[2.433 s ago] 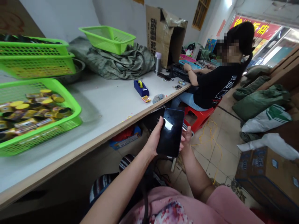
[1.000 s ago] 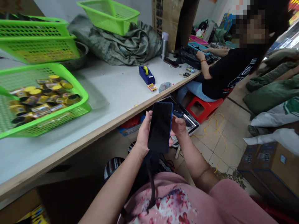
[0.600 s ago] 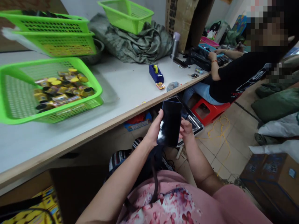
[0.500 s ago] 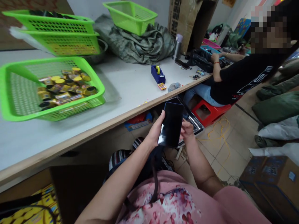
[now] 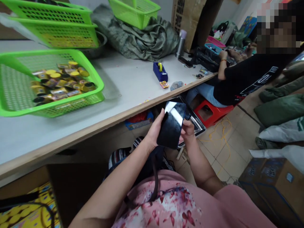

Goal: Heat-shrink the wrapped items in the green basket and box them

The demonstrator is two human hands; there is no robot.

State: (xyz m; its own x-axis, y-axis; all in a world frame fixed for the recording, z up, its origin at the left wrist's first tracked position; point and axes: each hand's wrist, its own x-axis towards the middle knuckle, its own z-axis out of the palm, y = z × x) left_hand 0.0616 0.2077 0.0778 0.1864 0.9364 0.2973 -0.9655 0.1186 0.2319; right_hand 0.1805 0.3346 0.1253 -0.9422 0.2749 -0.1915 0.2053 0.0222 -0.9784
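Note:
A black smartphone [image 5: 171, 126] with a dark, glossy screen is held over my lap, just off the bench's front edge. My left hand [image 5: 155, 128] grips its left side, thumb along the edge, the other fingers hidden behind it. At the phone's right edge, my right hand [image 5: 186, 129] has its fingers curled against the side. A bright reflection crosses the upper part of the screen. Beneath and beyond the phone lies a black tray-like thing [image 5: 198, 125] with a shiny rim, partly covered.
On the bench [image 5: 128, 82] stand a green basket [image 5: 101, 91] of small yellow-capped pieces, a blue tape dispenser [image 5: 160, 72] and a bottle [image 5: 181, 42]. A co-worker [image 5: 247, 76] sits on a red stool [image 5: 212, 112] to the right. Cartons [image 5: 273, 180] stand on the floor.
The phone has tilted in my hands, and a bright reflection now shows across its upper screen. Both hands stay on it. The whole view has shifted slightly.

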